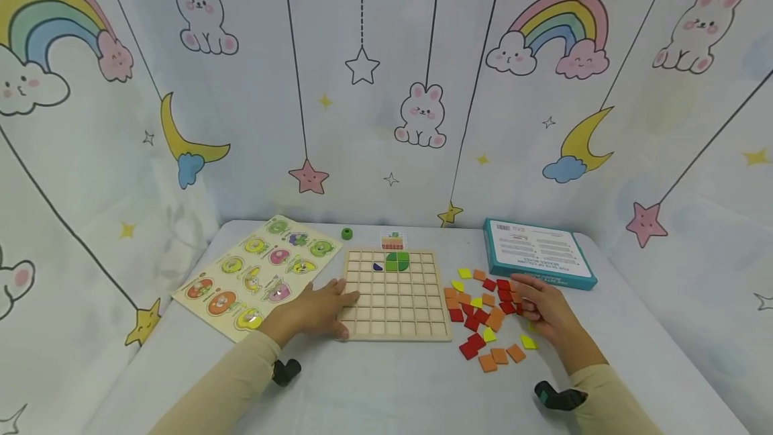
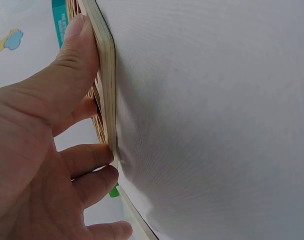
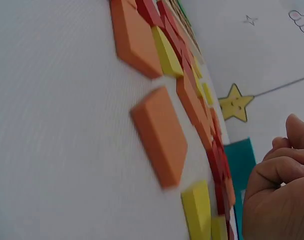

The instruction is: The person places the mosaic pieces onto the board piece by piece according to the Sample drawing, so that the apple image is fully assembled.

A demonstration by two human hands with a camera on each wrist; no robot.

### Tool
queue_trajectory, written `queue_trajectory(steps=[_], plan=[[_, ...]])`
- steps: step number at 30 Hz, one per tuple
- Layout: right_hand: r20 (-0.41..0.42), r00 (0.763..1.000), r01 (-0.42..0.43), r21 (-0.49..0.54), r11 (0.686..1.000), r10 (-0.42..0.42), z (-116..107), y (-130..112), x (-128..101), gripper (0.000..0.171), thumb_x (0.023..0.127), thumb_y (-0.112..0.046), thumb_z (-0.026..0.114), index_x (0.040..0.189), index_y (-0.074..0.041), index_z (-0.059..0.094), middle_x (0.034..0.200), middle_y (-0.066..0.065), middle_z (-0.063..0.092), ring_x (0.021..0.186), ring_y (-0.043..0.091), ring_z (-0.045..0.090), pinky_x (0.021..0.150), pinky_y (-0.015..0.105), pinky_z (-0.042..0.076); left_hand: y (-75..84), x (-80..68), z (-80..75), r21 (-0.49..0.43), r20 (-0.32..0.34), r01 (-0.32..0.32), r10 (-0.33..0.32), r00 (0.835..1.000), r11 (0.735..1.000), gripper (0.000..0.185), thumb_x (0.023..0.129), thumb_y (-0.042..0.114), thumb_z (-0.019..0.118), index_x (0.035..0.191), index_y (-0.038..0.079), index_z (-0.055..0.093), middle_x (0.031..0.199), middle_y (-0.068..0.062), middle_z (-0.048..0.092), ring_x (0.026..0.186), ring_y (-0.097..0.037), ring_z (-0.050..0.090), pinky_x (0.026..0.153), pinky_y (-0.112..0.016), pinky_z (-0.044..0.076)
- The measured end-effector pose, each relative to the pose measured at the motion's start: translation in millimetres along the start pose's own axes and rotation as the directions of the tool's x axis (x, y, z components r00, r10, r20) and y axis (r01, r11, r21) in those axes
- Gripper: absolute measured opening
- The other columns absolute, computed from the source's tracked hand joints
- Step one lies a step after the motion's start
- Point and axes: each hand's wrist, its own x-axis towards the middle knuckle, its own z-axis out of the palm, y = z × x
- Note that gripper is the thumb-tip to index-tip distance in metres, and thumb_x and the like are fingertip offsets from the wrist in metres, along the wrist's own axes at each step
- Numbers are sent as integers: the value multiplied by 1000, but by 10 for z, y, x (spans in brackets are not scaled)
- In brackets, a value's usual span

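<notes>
My left hand (image 1: 320,311) rests against the left side of a wooden grid board (image 1: 401,307), its fingers spread along the frame. In the left wrist view the thumb (image 2: 79,55) lies on the board's edge (image 2: 108,85), and other fingertips touch it lower down. On the grid lie a green disc made of quarter pieces (image 1: 397,262) and a dark blue piece (image 1: 378,266). My right hand (image 1: 546,307) is at the right side of loose red, orange and yellow tiles (image 1: 481,315), its fingers bent loosely over the nearest ones. No tile shows between its fingers.
A sheet of fruit and vegetable pictures (image 1: 260,274) lies left of the board. Behind the board are a small green round piece (image 1: 347,233) and a picture card (image 1: 394,240). A teal box (image 1: 540,254) stands at the back right, before a patterned curtain (image 1: 374,119).
</notes>
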Motion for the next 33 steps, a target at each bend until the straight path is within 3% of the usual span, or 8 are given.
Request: queue_trajectory(steps=[4,11,13,19,23,27,30,33], plan=[[20,1000,-12,-74,997,13,271,3,147,58,101,-31,66,151,-8,46,82,-4,50,63,10,41,53,17,33,8,2,7,10,0,-3,3,1000,1000,82,84,46,80,155,24,45,167,-14,28,156,-32,21,122,-67,16],[-21,998,-59,-210,976,56,651,40,355,49,101,-25,66,144,-5,55,81,2,48,63,13,43,52,19,35,16,-18,-7,15,-10,-7,7,1000,1000,82,83,46,81,154,24,47,166,-15,30,155,-32,22,121,-68,17],[-42,998,-61,-319,946,50,739,43,402,45,100,-24,67,140,-5,58,85,4,53,65,16,45,54,22,37,14,-21,-4,18,-10,-11,11,1000,1000,82,83,46,80,154,23,47,166,-15,30,155,-33,23,121,-68,17],[-73,997,-30,-597,802,-17,900,50,460,33,96,-17,70,126,-3,67,112,14,62,87,26,54,63,28,46,19,-22,4,33,-12,-22,22,1000,999,82,84,48,79,155,24,46,166,-15,29,155,-32,23,121,-68,18],[-70,997,-13,-664,747,-45,943,64,478,30,94,-15,72,121,-2,68,115,16,63,99,30,55,68,29,51,25,-35,-12,30,-16,-18,19,1000,999,82,83,47,80,154,23,47,166,-15,30,155,-33,23,121,-68,18],[-70,996,-13,-693,721,-49,964,75,487,29,93,-17,74,117,-3,68,106,13,65,96,30,57,67,29,52,21,-49,-21,25,-20,-19,20,1000,1000,81,83,45,80,154,22,48,165,-16,30,155,-33,23,120,-69,18],[-59,997,0,-676,737,-54,975,59,471,26,94,-18,72,113,-3,64,102,13,64,91,27,57,65,28,51,15,-53,-14,25,-24,-24,24,999,999,81,84,45,80,154,21,47,165,-17,30,155,-34,24,120,-69,18],[-48,997,16,-559,829,-52,979,30,464,27,99,-19,66,120,-4,59,105,14,59,80,23,55,60,25,47,16,-59,-17,20,-28,-26,27,999,999,81,84,44,80,154,21,48,165,-17,30,155,-34,24,120,-69,18]])
